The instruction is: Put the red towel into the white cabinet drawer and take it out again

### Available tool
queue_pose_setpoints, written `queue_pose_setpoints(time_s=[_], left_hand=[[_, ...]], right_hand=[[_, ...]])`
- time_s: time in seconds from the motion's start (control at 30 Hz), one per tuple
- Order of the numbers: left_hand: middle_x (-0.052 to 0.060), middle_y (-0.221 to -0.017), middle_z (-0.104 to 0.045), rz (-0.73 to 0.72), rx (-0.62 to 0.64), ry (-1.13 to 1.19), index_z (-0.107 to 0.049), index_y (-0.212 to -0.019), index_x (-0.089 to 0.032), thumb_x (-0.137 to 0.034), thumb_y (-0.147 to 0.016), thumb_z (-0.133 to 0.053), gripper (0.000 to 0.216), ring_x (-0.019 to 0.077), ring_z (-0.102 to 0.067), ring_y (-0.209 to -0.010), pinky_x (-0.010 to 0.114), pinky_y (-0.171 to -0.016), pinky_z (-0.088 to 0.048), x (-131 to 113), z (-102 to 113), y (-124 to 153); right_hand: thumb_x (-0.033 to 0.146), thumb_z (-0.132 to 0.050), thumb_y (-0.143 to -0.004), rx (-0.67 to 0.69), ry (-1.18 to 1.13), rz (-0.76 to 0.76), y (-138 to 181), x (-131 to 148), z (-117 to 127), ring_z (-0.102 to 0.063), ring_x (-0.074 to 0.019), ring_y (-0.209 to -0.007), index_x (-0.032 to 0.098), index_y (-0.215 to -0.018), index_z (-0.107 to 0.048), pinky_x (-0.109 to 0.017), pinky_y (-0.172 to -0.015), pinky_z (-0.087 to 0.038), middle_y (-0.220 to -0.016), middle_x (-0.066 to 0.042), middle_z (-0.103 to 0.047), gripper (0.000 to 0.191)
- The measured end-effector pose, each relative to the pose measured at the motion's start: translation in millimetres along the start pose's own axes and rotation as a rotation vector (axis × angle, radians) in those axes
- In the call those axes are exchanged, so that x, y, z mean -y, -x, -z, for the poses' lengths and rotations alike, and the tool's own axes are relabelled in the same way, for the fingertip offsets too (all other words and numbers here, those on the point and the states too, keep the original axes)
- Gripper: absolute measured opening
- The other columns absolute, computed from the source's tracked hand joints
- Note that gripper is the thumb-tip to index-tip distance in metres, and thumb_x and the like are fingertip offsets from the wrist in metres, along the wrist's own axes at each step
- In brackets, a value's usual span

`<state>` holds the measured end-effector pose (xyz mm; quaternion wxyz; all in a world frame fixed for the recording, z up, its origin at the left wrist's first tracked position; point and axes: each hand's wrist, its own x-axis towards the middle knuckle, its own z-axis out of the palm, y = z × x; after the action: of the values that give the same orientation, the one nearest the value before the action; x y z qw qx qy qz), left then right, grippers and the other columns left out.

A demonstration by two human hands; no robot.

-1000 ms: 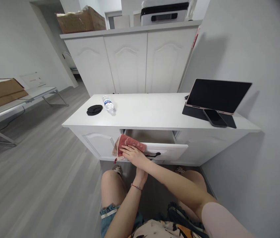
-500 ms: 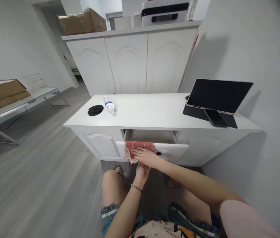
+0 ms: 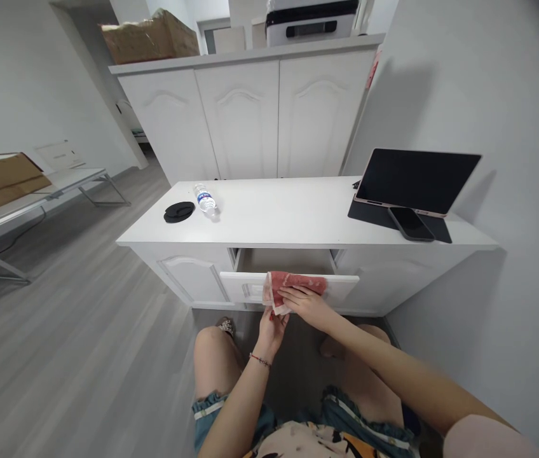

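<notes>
A red cloth [image 3: 294,282] lies over the top edge and front of the pulled-out white drawer [image 3: 243,286] in the low cabinet. My right hand [image 3: 306,303] presses on the cloth, fingers bent over it, at the middle of the drawer front. My left hand [image 3: 272,323] comes up from below, and its fingers close on the cloth's hanging lower left corner. I am crouched in front of the drawer with both knees showing. The drawer's handle is hidden behind the cloth and hands.
On the white cabinet top [image 3: 288,216] lie a water bottle [image 3: 205,201], a black round lid [image 3: 179,211], a propped tablet [image 3: 415,181] and a phone [image 3: 411,224]. A tall white cupboard [image 3: 245,114] stands behind. A folding table with a cardboard box [image 3: 0,178] is at left.
The cloth and my right hand have slid to the right along the drawer front, from its left end to its middle. My left hand followed underneath.
</notes>
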<state>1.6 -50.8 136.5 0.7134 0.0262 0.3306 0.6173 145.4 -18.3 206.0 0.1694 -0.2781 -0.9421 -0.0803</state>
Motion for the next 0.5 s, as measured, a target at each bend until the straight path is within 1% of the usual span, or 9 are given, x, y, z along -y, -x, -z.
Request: queue_pose_setpoints(time_s=[0.17, 0.27, 0.37, 0.5], left_hand=[[0.0, -0.087, -0.066, 0.0, 0.036, -0.054, -0.062, -0.089, -0.022, -0.026, -0.067, -0.072, 0.024, 0.0119, -0.061, -0.075, 0.025, -0.069, -0.044, -3.0, -5.6, 3.9], [-0.003, -0.076, -0.064, -0.019, 0.042, -0.083, -0.06, -0.082, -0.021, -0.028, -0.062, -0.078, 0.028, 0.0099, -0.058, -0.067, 0.023, -0.065, -0.042, -4.9, -8.9, 4.6], [-0.005, -0.064, -0.058, -0.025, 0.015, -0.116, -0.057, -0.075, -0.019, -0.034, -0.061, -0.08, 0.031, 0.0085, -0.055, -0.059, 0.023, -0.063, -0.04, -6.9, -11.1, 2.3], [-0.007, -0.061, -0.056, -0.058, -0.043, -0.142, -0.054, -0.072, -0.018, -0.034, -0.058, -0.083, 0.036, 0.0071, -0.054, -0.055, 0.022, -0.062, -0.04, -8.0, -13.3, -1.9]], right_hand=[[0.009, -0.048, -0.085, -0.059, -0.004, -0.08, 22.2, -5.1, -6.1, -0.049, -0.0198, -0.123, 0.017, -0.117, -0.061, -0.04, -0.102, -0.041, -0.128, -0.007, -0.059, 0.036], [0.007, -0.044, -0.085, -0.089, 0.007, -0.146, 36.6, -6.8, -8.8, -0.05, -0.0194, -0.122, 0.02, -0.117, -0.061, -0.04, -0.1, -0.04, -0.127, -0.007, -0.06, 0.038], [0.007, -0.041, -0.086, -0.113, 0.019, -0.244, 50.8, -6.5, -8.8, -0.051, -0.0202, -0.119, 0.022, -0.116, -0.061, -0.041, -0.099, -0.039, -0.129, -0.006, -0.059, 0.039], [0.005, -0.041, -0.081, -0.18, 0.012, -0.365, 68.6, -3.8, -9.7, -0.052, -0.0219, -0.115, 0.022, -0.114, -0.061, -0.042, -0.097, -0.038, -0.122, -0.006, -0.063, 0.042]])
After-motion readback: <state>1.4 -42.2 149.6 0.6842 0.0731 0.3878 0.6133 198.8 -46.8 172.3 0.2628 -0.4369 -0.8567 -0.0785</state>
